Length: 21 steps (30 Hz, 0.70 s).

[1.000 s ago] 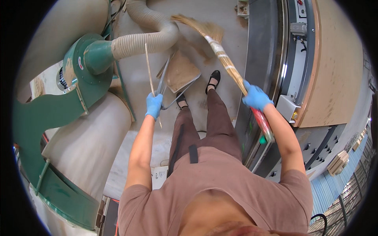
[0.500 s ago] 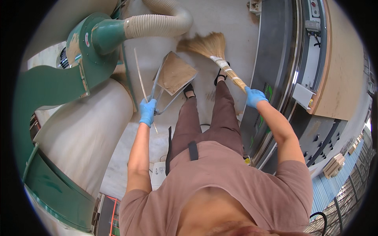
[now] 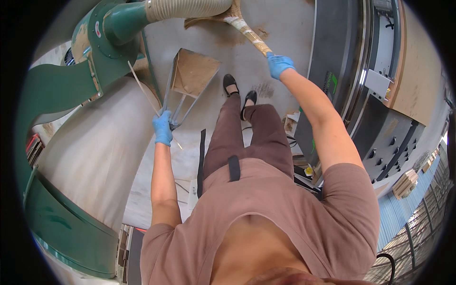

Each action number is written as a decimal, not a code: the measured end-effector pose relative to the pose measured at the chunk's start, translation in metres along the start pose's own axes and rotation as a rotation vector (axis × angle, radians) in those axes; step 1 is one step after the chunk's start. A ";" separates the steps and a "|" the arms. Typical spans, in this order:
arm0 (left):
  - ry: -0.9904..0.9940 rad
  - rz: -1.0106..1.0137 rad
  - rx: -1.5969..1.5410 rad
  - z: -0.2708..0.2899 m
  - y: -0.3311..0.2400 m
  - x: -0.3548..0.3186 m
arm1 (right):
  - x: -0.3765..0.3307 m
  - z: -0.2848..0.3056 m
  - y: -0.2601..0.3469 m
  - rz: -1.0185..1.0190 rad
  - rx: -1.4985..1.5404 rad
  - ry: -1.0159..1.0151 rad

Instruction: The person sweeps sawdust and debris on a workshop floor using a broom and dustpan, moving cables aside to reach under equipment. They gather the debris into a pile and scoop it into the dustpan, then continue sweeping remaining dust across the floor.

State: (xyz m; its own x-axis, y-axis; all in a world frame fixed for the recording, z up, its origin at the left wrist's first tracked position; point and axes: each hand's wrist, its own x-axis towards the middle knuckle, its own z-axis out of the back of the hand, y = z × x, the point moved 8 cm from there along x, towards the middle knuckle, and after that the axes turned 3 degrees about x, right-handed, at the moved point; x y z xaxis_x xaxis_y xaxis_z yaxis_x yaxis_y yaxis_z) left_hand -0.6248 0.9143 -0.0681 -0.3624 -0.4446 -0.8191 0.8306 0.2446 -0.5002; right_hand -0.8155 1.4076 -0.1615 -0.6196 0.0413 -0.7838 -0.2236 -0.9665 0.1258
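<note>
In a blue glove, my left hand (image 3: 162, 128) grips the metal handle of a dustpan (image 3: 194, 76), together with a thin pale stick (image 3: 144, 88). Brown dust coats the pan's flat face, which is out in front of my feet. My right hand (image 3: 279, 65), also gloved in blue, is wrapped around the handle of a straw broom (image 3: 247, 31). The broom reaches forward and left, its bristles spread on the floor beside the ribbed hose, near a patch of brown dust (image 3: 230, 37). The top of the bristles is partly cut off by the picture's edge.
A green dust-collector housing (image 3: 57, 99) with a large pale bag (image 3: 99, 156) stands along my left. Its ribbed hose (image 3: 185, 8) crosses the far floor. On my right runs a long dark machine (image 3: 332, 57) with a metal rail. Cables and small items lie by my right leg.
My right hand has swung the broom forward and left, beside the hose. The dustpan has shifted slightly left and forward with my left hand. My feet have stepped.
</note>
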 end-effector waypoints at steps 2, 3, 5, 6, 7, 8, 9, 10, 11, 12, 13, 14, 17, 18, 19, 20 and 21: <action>-0.039 0.009 -0.018 0.007 0.001 0.000 | 0.012 -0.023 -0.008 -0.215 0.167 -0.023; -0.025 0.008 -0.021 0.008 0.001 -0.001 | 0.010 -0.026 -0.011 -0.104 0.038 -0.025; -0.035 0.034 -0.058 0.011 0.004 -0.003 | -0.014 -0.027 -0.040 0.040 -0.172 -0.006; -0.019 0.014 -0.034 0.010 0.004 -0.003 | -0.031 -0.027 -0.054 0.135 -0.340 0.031; -0.036 -0.003 -0.015 0.011 0.003 -0.004 | -0.048 -0.024 -0.067 0.216 -0.491 0.050; -0.046 -0.042 0.004 0.010 0.002 -0.003 | -0.061 -0.018 -0.085 0.177 -0.505 0.066; -0.044 -0.026 0.011 0.009 0.004 -0.003 | -0.077 -0.014 -0.099 0.136 -0.507 0.080; -0.033 -0.031 0.022 0.006 0.006 -0.002 | -0.097 -0.009 -0.109 0.142 -0.528 0.061; -0.041 -0.046 0.036 0.004 0.006 0.000 | -0.118 -0.002 -0.120 0.130 -0.545 0.048; -0.029 -0.039 0.042 0.000 0.009 0.003 | -0.139 0.006 -0.131 0.104 -0.497 0.043; -0.035 -0.041 0.053 -0.002 0.010 0.005 | -0.160 0.011 -0.140 0.057 -0.446 0.051; -0.049 -0.042 0.061 -0.004 0.011 0.008 | -0.182 0.016 -0.146 0.036 -0.416 0.028; -0.050 -0.037 0.178 -0.013 0.010 0.014 | -0.224 0.025 -0.159 -0.066 -0.294 0.022; -0.034 -0.072 0.237 -0.019 0.005 0.017 | -0.227 0.023 -0.161 -0.109 -0.225 0.038; -0.029 -0.094 0.291 -0.025 0.001 0.019 | -0.227 0.021 -0.160 -0.132 -0.150 0.030; -0.023 -0.116 0.343 -0.032 -0.004 0.022 | -0.219 0.018 -0.158 -0.151 -0.077 0.018; -0.016 -0.147 0.365 -0.041 -0.009 0.024 | -0.205 0.015 -0.153 -0.150 0.003 -0.017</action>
State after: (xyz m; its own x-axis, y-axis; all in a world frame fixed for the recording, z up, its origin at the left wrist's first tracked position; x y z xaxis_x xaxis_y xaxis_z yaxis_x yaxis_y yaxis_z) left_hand -0.6581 0.9364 -0.0951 -0.4847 -0.4663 -0.7401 0.8671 -0.1445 -0.4768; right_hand -0.6660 1.5508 -0.0111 -0.5920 0.1899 -0.7833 -0.3172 -0.9483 0.0099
